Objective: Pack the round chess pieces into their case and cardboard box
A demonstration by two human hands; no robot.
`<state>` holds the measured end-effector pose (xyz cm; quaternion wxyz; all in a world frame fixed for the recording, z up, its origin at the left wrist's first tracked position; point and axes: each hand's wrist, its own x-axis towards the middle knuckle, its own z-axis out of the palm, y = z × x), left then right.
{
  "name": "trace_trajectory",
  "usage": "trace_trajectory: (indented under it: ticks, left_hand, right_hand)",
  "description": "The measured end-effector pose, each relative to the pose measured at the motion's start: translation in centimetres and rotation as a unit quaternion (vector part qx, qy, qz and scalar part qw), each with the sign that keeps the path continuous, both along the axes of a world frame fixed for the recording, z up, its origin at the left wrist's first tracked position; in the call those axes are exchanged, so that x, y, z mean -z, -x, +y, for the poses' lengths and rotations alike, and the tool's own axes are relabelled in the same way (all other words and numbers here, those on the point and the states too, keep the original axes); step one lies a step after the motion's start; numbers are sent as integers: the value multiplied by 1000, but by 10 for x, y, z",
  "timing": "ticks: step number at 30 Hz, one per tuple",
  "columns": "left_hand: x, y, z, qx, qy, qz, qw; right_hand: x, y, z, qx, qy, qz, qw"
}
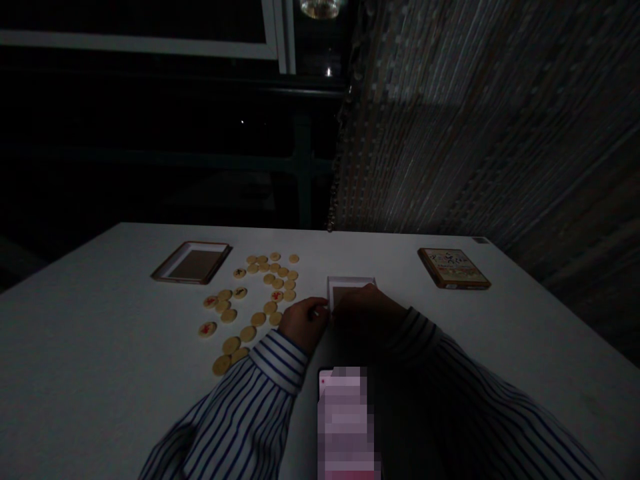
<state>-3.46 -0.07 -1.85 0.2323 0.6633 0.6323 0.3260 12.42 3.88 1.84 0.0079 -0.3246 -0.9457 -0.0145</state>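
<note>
My left hand (305, 320) has its fingers curled, with the fingertips at the left side of a small open box (351, 281) that has pale walls and a brown inside. Over the right part of this box is my right hand (373, 308), closed and deep in shadow. Whatever its fingers hold is hidden. To the left of my left hand lie several round wooden Chinese chess pieces (258, 319), spread in a loose curve on the white table (110, 333). Most show plain faces; a few show red (207, 329) or black (240, 292) characters.
A shallow open tray (193, 262) stands at the back left. At the right lies a box lid or closed box (454, 268) with printed characters. A lit phone (345, 420), its screen blurred, is between my forearms. Behind the table hangs a string curtain (425, 120).
</note>
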Motion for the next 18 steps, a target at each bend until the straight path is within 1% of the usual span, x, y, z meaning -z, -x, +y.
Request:
trace_trajectory:
  ticks: [4, 9, 11, 14, 15, 16, 18]
  left_hand:
    - [0, 0, 0, 7, 3, -6, 1000]
    - [3, 0, 1, 5, 7, -22, 1000]
    - [3, -1, 1, 1, 8, -23, 1000]
    - [2, 0, 1, -7, 2, -30, 1000]
    - [0, 1, 1, -10, -1, -38, 999]
    - [-1, 1, 1, -14, -4, -47, 999]
    - [-4, 3, 1, -31, -14, -66, 997]
  right_hand:
    - [3, 0, 2, 23, 3, -26, 999]
    - [3, -2, 3, 0, -12, -35, 999]
    - [1, -3, 4, 7, -18, -43, 999]
    - [-8, -4, 4, 23, -17, -48, 998]
    - [-12, -6, 4, 15, -8, -42, 999]
    - [-17, -7, 4, 17, -4, -30, 999]
    - [-29, -10, 3, 48, -20, 11, 999]
